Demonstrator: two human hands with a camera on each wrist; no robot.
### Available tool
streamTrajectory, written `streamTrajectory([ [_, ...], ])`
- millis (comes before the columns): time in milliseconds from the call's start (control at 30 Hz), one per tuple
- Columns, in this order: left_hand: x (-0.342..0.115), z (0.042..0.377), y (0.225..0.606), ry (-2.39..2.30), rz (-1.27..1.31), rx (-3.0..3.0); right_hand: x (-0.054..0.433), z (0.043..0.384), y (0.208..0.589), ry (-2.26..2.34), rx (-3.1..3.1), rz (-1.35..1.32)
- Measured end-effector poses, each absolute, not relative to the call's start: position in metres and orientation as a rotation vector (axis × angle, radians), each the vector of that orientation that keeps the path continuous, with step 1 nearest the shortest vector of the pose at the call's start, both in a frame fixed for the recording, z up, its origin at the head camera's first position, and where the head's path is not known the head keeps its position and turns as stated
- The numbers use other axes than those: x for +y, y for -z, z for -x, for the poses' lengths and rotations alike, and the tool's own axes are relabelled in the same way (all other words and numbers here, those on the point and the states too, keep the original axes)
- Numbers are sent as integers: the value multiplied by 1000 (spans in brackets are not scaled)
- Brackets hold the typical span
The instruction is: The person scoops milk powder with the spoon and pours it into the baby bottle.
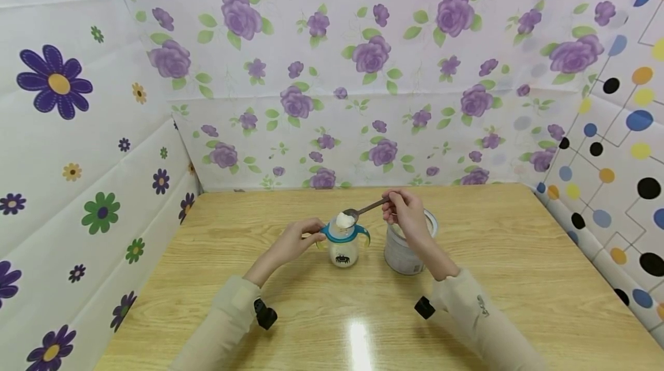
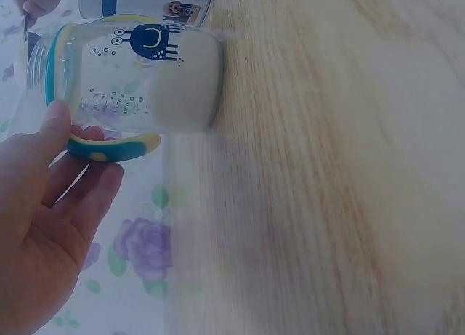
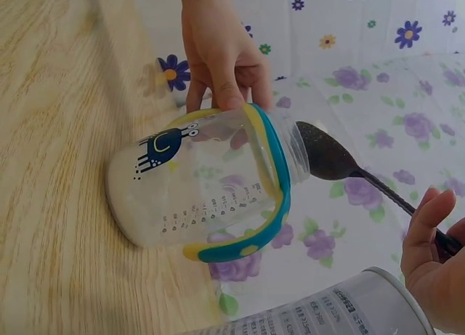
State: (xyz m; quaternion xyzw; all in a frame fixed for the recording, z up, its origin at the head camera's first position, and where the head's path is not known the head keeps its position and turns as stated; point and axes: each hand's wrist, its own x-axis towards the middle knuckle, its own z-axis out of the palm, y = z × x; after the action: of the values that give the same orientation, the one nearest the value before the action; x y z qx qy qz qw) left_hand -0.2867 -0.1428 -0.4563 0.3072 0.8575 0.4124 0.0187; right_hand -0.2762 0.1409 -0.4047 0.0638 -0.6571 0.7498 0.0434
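A clear baby bottle (image 1: 343, 250) with a blue and yellow two-handled collar stands upright on the table, its lower part filled with whitish contents. My left hand (image 1: 298, 237) pinches one of its handles (image 2: 116, 147) between thumb and fingers. In my right hand (image 1: 407, 212) is the handle of a dark spoon (image 3: 327, 152). The spoon's bowl, heaped with white powder (image 1: 344, 220), is right at the bottle's open mouth. Under my right forearm stands an open tin (image 1: 404, 256), partly hidden by the hand, with pale powder inside.
The bottle and tin stand on a light wooden table (image 1: 233, 325). A flowered cloth wall (image 1: 332, 129) rises behind the table's far edge, with patterned cloths at the left and right sides. The tin is close to the bottle's right.
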Motion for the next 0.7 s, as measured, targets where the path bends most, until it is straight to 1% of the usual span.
streamTrajectory([
  [200, -143, 288, 455, -1279, -968, 2658, 135, 277, 404, -2204, -2031, -278],
  [367, -142, 290, 455, -1292, -966, 2658, 132, 277, 403, -2089, -2073, -461],
  [700, -143, 289, 456, -1273, -951, 2648, 121, 265, 405, -1620, -2231, -773],
])
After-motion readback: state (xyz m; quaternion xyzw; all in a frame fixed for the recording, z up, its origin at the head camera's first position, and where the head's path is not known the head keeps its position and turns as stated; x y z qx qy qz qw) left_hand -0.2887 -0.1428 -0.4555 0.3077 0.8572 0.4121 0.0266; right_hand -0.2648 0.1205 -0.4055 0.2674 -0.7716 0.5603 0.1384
